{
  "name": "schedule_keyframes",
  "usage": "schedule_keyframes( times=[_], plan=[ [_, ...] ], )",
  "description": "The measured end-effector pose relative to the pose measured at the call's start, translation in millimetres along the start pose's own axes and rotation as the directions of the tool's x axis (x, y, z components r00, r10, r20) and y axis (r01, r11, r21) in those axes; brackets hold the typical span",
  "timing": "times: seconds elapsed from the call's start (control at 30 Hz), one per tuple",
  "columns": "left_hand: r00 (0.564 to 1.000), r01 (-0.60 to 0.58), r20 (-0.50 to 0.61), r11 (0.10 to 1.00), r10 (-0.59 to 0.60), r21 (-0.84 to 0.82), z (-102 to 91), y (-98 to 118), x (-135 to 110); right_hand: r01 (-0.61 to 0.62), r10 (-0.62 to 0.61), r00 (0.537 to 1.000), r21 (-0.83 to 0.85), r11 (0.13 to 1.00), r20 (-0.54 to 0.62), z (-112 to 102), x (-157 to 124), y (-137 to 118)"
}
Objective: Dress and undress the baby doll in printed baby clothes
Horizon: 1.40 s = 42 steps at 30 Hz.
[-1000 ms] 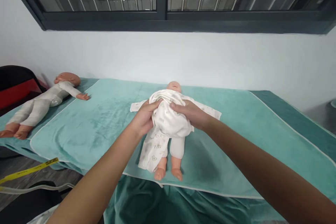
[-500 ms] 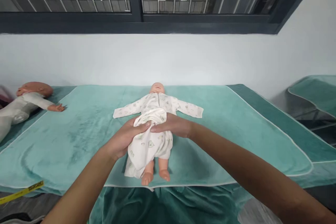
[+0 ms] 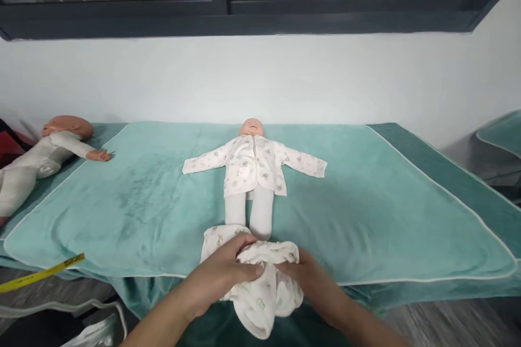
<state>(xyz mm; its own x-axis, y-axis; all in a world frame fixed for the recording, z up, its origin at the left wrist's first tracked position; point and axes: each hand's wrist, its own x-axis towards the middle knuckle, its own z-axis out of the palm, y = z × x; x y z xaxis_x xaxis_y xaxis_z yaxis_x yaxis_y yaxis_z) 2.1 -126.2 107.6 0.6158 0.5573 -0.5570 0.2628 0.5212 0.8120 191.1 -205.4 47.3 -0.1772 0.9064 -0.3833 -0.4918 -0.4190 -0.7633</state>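
A baby doll (image 3: 252,168) lies on its back on the teal towel (image 3: 366,211), head toward the wall, arms spread. It wears a white printed jacket and white leggings. Its feet are hidden behind a bunched pair of white printed trousers (image 3: 260,282) at the towel's front edge. My left hand (image 3: 226,274) is closed on the left side of that bundle, thumb on top. My right hand (image 3: 309,276) grips its right side, fingers tucked into the cloth.
A second doll in a cream suit (image 3: 40,154) lies at the far left of the table. A yellow tape (image 3: 40,274) and white cloth (image 3: 95,333) show below the table's left edge. Another teal-covered table (image 3: 502,133) stands at the right.
Both hands have pulled the printed trousers down from the doll's waist to its feet. The white leggings and the jacket hem now show. The camera has tilted down slightly.
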Motion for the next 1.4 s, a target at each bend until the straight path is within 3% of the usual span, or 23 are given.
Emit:
schedule_keyframes(
  times=[0.07, 0.17, 0.23, 0.33, 0.4, 0.47, 0.53, 0.6, 0.67, 0.73, 0.8, 0.87, 1.0, 1.07, 1.17, 1.3, 1.4],
  plan=[
    [1.0, 0.017, 0.011, 1.0, -0.017, 0.009, 5.1, 3.0, -2.2, -0.042, 0.042, 0.999, 0.077, 0.996, 0.005, 1.0, -4.1, 12.3],
    [0.992, 0.07, 0.103, 0.998, -0.069, -0.006, 9.0, 7.9, -10.3, -0.187, 0.154, 0.975, 0.225, 0.956, 0.158, 7.2, -13.2, 25.5],
    [0.991, 0.029, 0.127, 0.997, -0.037, 0.069, 8.6, 9.4, -14.5, -0.166, 0.135, 0.98, 0.221, 0.961, 0.149, 10.1, -16.8, 29.1],
    [0.999, -0.047, 0.033, 0.975, 0.041, 0.216, 6.1, 6.3, -12.4, 0.016, -0.017, 0.998, -0.014, 1.0, -0.058, 5.4, -11.5, 31.5],
    [0.995, -0.084, -0.021, 0.941, 0.097, 0.329, 4.7, 1.1, -6.3, 0.126, -0.188, 0.962, -0.293, 0.948, -0.198, -1.7, -2.0, 36.1],
    [0.987, -0.124, -0.034, 0.892, 0.154, 0.434, 4.2, -4.4, 0.8, 0.175, -0.315, 0.914, -0.453, 0.874, -0.255, -6.4, 8.8, 43.4],
    [0.979, -0.146, -0.052, 0.851, 0.199, 0.504, 4.6, -7.9, 6.4, 0.221, -0.336, 0.899, -0.372, 0.901, -0.28, -4.9, 18.4, 50.6],
    [0.975, -0.13, -0.087, 0.845, 0.203, 0.519, 5.4, -7.6, 8.6, 0.266, -0.291, 0.913, -0.125, 0.956, -0.287, 2.7, 25.2, 54.6],
    [0.981, -0.122, -0.08, 0.882, 0.177, 0.454, 5.3, -3.4, 7.1, 0.301, -0.265, 0.922, 0.092, 0.949, -0.282, 12.4, 28.6, 54.0],
    [0.991, -0.132, 0.016, 0.935, 0.134, 0.328, 3.2, 3.9, 2.7, 0.308, -0.252, 0.931, 0.196, 0.931, -0.266, 19.7, 29.2, 49.3],
    [0.984, -0.134, 0.144, 0.967, 0.104, 0.215, -1.0, 12.3, -1.6, 0.316, -0.259, 0.932, 0.219, 0.923, -0.255, 21.8, 29.2, 42.5],
    [0.975, -0.126, 0.204, 0.976, 0.088, 0.18, -6.2, 19.9, -2.8, 0.328, -0.272, 0.923, 0.191, 0.925, -0.271, 19.0, 31.2, 36.1],
    [0.98, -0.2, 0.056, 0.941, 0.192, 0.272, -13.8, 29.8, 10.3, 0.365, -0.341, 0.871, 0.001, 0.931, -0.353, 7.8, 43.7, 28.8],
    [0.945, -0.286, -0.046, 0.885, 0.325, 0.367, -14.4, 33.1, 23.8, 0.383, -0.393, 0.839, -0.104, 0.918, -0.377, 4.3, 51.5, 25.9],
    [0.864, -0.392, -0.103, 0.786, 0.493, 0.478, -12.2, 38.9, 46.2, 0.403, -0.433, 0.803, -0.162, 0.901, -0.41, 3.1, 60.4, 16.4],
    [0.798, -0.454, -0.119, 0.719, 0.591, 0.527, -11.9, 51.9, 67.6, 0.375, -0.461, 0.775, -0.272, 0.886, -0.432, -3.4, 70.1, -8.8],
    [0.79, -0.474, -0.099, 0.705, 0.606, 0.527, -16.2, 62.6, 71.2, 0.398, -0.509, 0.799, -0.352, 0.847, -0.32, -16.4, 80.7, -27.8]
  ],
)
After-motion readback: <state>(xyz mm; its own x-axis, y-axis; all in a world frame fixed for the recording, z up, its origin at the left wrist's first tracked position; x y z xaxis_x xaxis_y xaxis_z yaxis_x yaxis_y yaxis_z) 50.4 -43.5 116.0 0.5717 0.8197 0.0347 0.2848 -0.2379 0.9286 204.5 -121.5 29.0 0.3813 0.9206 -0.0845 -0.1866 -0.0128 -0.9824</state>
